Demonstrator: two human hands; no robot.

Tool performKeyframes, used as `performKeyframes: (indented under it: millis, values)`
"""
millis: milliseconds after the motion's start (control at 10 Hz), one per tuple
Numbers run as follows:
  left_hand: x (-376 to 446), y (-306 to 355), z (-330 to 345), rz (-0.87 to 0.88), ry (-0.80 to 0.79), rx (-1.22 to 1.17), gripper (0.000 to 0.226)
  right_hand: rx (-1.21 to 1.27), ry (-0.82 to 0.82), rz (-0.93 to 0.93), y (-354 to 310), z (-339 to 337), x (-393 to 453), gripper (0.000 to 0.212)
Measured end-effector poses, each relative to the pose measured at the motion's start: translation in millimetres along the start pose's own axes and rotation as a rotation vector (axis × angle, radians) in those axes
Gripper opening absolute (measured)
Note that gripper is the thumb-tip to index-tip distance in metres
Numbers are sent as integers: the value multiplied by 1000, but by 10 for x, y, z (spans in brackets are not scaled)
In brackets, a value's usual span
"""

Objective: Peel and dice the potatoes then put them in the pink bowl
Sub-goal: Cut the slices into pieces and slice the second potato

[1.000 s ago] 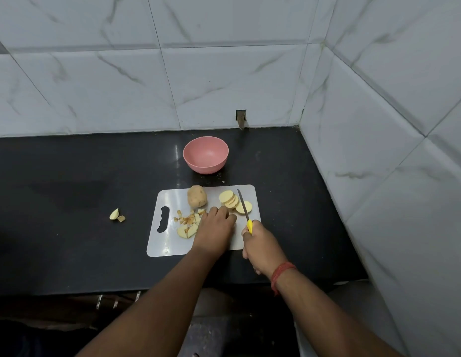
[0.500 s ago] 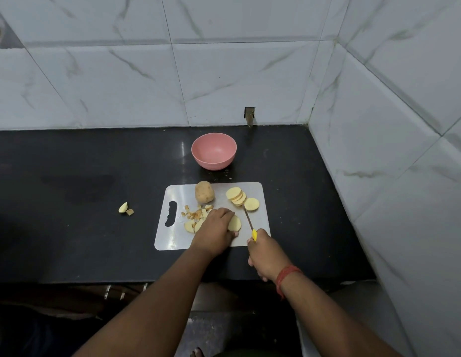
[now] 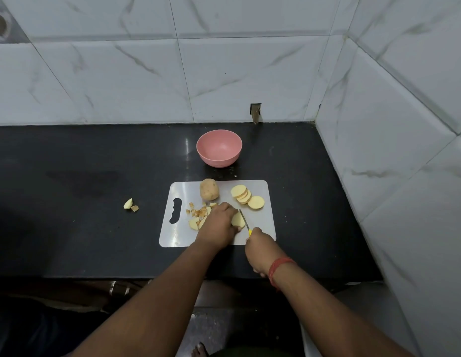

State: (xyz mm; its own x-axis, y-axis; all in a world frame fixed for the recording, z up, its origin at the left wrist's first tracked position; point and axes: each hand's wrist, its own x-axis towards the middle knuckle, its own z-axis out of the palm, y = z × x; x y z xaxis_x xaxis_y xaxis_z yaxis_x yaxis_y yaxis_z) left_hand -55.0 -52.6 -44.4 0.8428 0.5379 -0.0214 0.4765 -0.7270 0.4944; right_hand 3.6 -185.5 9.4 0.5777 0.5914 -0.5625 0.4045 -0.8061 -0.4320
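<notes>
On the white cutting board [image 3: 261, 228], my left hand [image 3: 219, 224] holds down a potato slice [image 3: 238, 219] with curled fingers. My right hand [image 3: 260, 249] grips the yellow-handled knife [image 3: 245, 221], whose blade lies against the slice's right edge. Further round slices [image 3: 246, 197] are stacked at the board's back right. A whole unpeeled potato [image 3: 209, 189] sits at the back middle. Diced pieces and peel bits [image 3: 198, 215] lie left of my left hand. The pink bowl [image 3: 219, 148] stands empty behind the board.
Two potato scraps [image 3: 130, 204] lie on the black counter [image 3: 69, 189] left of the board. White tiled walls close in the back and the right side. The counter's front edge runs just below my wrists.
The knife came back from beside the stacked slices to a single slice under my left hand. My left hand shifted slightly toward that slice. The head camera tilted up a little.
</notes>
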Motion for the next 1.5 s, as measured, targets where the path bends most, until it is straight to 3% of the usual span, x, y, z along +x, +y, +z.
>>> performKeyframes:
  millis: [100, 200, 400, 500, 600, 700, 800, 900, 1000, 1100, 1200, 1300, 1400, 1500]
  values:
    - [18, 3, 9, -17, 10, -9, 53, -20, -14, 3, -23, -17, 1, 25]
    - [41, 4, 13, -25, 4, -6, 53, -6, -6, -47, -34, -49, 10, 8]
    - [60, -17, -3, -3, -45, 35, 59, -104, -77, -52, -28, -44, 95, 6]
    - [53, -31, 2, 10, -61, 44, 60, -1305, -252, -471, -358, -360, -270, 25]
    - [51, -16, 15, 5, -42, 55, 58, -1641, -351, -302, -204, 12, -113, 37]
    - [54, -5, 22, -5, -37, 61, 57, -1216, 182, -201, -38, 97, 166, 51]
    - [53, -13, 32, -15, -29, 57, 57, -1575, -269, -449, 135, 234, 47, 30]
    - [54, -17, 39, -23, -26, 54, 57, -1083, -409, -224, 26, 71, -309, 47]
    - [51, -20, 45, -27, -19, 42, 58, -1752, -382, -916, 130, 149, -168, 28]
    - [33, -25, 46, -40, -10, 8, 57, -1522, -327, -490, 252, 285, -228, 27]
    - [25, -34, 35, -71, 7, -67, 61, -905, 112, -252, 453, 441, -11, 67]
    - [4, -45, 24, -91, 7, -121, 66, -686, 424, -344, 458, 462, 146, 52]
    - [-24, -67, 15, -62, 6, -157, 55, -557, -235, -283, -22, -4, -170, 13]
    - [-44, -80, 14, -50, 10, -183, 48, -177, 92, -103, -104, -20, 17, 27]
